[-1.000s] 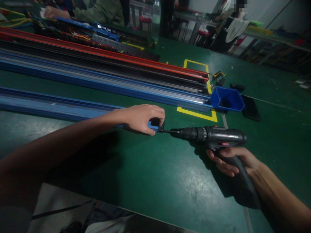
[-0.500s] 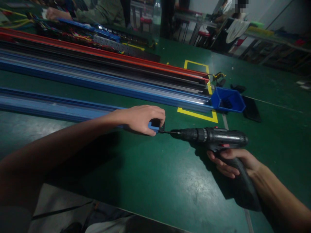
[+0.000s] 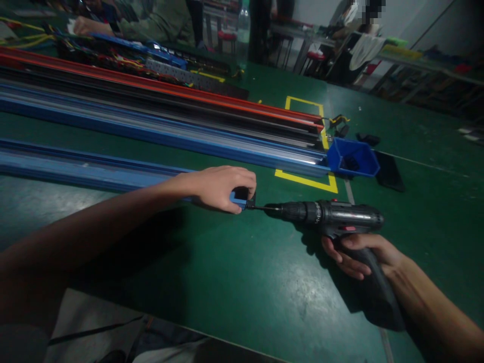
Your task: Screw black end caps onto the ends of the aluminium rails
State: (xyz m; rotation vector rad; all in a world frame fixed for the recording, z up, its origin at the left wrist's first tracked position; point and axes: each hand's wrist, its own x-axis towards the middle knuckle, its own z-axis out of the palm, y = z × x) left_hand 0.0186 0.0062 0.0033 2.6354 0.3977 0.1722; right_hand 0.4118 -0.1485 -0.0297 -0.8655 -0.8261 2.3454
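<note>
A long blue rail (image 3: 113, 171) lies on the green table, running in from the left edge. My left hand (image 3: 221, 188) is closed round its right end, fingers curled over a small black end piece (image 3: 250, 201). My right hand (image 3: 359, 257) grips a black power drill (image 3: 340, 217) by its handle. The drill points left, and its long thin bit reaches the black piece at the rail's end. Whether the bit sits in a screw is too small to tell.
Behind lie another blue rail (image 3: 227, 143) and an orange-red rail (image 3: 212, 94). A blue bin (image 3: 353, 159) holds small dark parts, beside a dark flat object (image 3: 389, 171). Across the table, a person's hand (image 3: 88, 26) is near wires; a bottle (image 3: 244, 35) stands there.
The view has shifted very slightly. My hands, the drill and the rail keep the same positions relative to each other.
</note>
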